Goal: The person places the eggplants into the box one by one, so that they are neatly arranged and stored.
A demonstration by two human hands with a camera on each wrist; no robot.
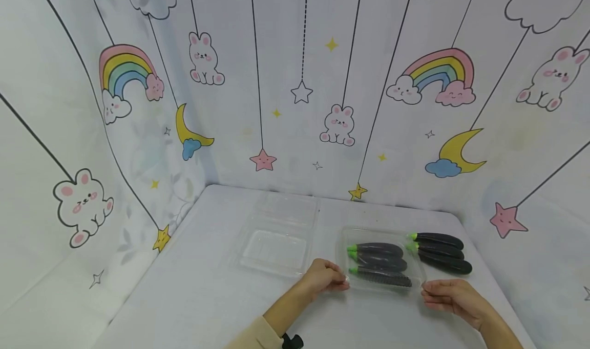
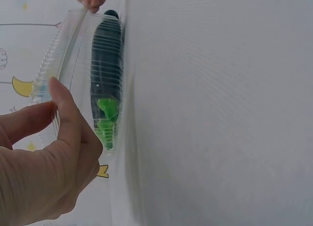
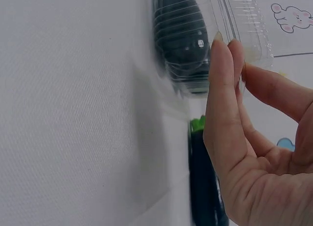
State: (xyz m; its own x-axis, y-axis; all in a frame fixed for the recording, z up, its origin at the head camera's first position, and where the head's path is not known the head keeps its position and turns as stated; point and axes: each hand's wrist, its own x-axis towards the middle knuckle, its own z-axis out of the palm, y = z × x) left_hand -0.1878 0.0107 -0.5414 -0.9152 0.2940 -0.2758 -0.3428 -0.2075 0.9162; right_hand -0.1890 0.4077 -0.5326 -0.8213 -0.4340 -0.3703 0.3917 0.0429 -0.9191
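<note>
A clear plastic clamshell box [image 1: 342,236] has three dark eggplants [image 1: 381,261] with bright green stem ends inside it. My left hand [image 1: 324,276] pinches the rim at its near left corner between thumb and fingers. At the near right corner my right hand [image 1: 454,300] pinches the rim the same way. In the left wrist view, ribbed clear walls rise above and below the rim, and a dark eggplant [image 2: 105,64] shows through the lower half. The right wrist view has the box end with a rounded dark eggplant [image 3: 182,33] behind the plastic.
Three more dark eggplants [image 1: 442,252] with green stems lie to the right of the box on the white table [image 1: 184,287]. An open, clear clamshell box [image 1: 276,246] sits to the left. Behind hangs a white cloth [image 1: 295,134] printed with rabbits, rainbows and stars.
</note>
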